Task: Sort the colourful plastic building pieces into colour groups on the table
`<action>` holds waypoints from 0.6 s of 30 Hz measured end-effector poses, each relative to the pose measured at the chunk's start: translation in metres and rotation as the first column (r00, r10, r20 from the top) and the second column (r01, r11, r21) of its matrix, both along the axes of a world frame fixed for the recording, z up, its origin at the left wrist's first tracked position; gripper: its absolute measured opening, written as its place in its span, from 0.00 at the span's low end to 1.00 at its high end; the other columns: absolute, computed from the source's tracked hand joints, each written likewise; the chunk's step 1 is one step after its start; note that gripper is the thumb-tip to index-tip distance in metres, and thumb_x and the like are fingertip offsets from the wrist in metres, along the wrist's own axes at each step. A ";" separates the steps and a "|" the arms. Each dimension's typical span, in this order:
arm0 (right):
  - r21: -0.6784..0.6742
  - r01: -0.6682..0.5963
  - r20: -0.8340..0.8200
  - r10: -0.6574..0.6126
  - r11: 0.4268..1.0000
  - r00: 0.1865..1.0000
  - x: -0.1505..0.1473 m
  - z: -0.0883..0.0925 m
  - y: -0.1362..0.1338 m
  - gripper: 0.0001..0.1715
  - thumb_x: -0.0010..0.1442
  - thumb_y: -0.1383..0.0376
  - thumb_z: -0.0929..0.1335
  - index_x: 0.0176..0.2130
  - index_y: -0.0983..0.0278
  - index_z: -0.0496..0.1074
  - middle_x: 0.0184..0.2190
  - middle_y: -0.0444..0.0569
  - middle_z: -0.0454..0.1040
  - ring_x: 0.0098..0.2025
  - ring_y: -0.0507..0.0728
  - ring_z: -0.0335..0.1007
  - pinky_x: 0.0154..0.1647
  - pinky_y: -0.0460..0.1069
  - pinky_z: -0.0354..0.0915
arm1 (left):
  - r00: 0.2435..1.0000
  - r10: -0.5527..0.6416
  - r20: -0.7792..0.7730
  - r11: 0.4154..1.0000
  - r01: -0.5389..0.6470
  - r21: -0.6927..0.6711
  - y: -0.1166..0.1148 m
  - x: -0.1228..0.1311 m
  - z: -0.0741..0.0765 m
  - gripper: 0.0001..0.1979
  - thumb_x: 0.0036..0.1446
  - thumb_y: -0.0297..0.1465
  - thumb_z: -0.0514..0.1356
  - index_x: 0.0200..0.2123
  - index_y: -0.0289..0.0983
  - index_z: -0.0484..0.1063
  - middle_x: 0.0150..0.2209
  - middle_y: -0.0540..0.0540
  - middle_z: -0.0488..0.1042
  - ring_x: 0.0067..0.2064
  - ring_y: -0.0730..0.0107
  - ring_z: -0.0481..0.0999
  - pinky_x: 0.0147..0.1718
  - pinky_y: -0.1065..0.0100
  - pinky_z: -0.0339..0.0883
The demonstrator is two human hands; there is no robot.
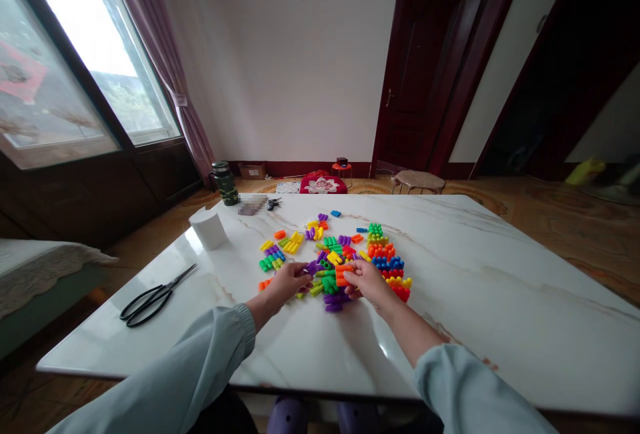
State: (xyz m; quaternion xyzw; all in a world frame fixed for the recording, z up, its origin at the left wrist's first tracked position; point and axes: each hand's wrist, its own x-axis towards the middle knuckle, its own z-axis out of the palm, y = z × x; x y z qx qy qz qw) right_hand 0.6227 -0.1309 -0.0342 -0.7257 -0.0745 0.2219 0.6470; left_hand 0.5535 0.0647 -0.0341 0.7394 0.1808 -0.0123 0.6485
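My right hand [369, 279] pinches an orange building block [343, 275] made of joined tubes, above the front of a colourful pile. Opposite it, my left hand [290, 282] has its fingers closed at the edge of a purple building block [312, 267]. Between the hands lie green blocks [329, 283], with purple blocks [336, 302] just in front of them. Close to the right hand's far side stand rows of blocks grouped by colour, among them blue blocks [388, 263] and orange-red blocks [381, 251]. Loose yellow blocks [293, 243] lie farther back on the left.
The white marbled table [480, 267] carries black-handled scissors [153, 297] at the left, a white paper roll [207, 229], a dark patterned flask [225, 184] and small black keys or clippers [273, 204]. Behind the table stands a round stool [419, 181].
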 end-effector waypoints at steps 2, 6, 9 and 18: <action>-0.046 0.029 0.018 -0.028 0.998 0.999 0.004 -0.006 0.000 0.08 0.56 0.72 0.67 0.39 0.67 0.69 0.21 0.42 0.72 0.18 0.49 0.67 0.15 0.41 0.63 | 0.999 0.030 0.036 0.998 -0.029 -0.049 0.000 0.001 0.002 0.26 0.45 0.27 0.68 0.50 0.31 0.71 0.35 0.44 0.78 0.35 0.68 0.78 0.35 0.67 0.73; 0.063 0.040 0.061 -0.044 0.997 0.997 0.007 -0.012 0.006 0.20 0.52 0.71 0.69 0.46 0.67 0.68 0.31 0.48 0.77 0.26 0.53 0.75 0.25 0.46 0.71 | 0.994 -0.003 0.110 1.000 0.003 -0.002 0.001 0.004 0.003 0.32 0.46 0.26 0.66 0.56 0.31 0.66 0.43 0.39 0.77 0.39 0.66 0.78 0.35 0.67 0.73; 0.192 0.030 0.132 -0.056 0.981 0.990 0.004 -0.011 0.011 0.31 0.47 0.72 0.69 0.52 0.64 0.66 0.50 0.55 0.73 0.41 0.56 0.78 0.39 0.49 0.73 | 0.990 -0.059 0.127 0.988 0.039 0.147 0.007 0.006 0.000 0.27 0.49 0.26 0.63 0.55 0.31 0.68 0.43 0.38 0.78 0.38 0.65 0.78 0.35 0.66 0.72; -0.044 -0.116 0.271 0.124 0.992 0.954 -0.008 0.007 0.004 0.22 0.51 0.69 0.68 0.48 0.65 0.70 0.43 0.52 0.75 0.33 0.53 0.76 0.36 0.49 0.72 | 0.973 -0.201 0.113 0.687 0.058 0.724 0.042 0.002 -0.011 0.15 0.50 0.23 0.58 0.41 0.36 0.79 0.42 0.44 0.80 0.42 0.63 0.79 0.44 0.67 0.71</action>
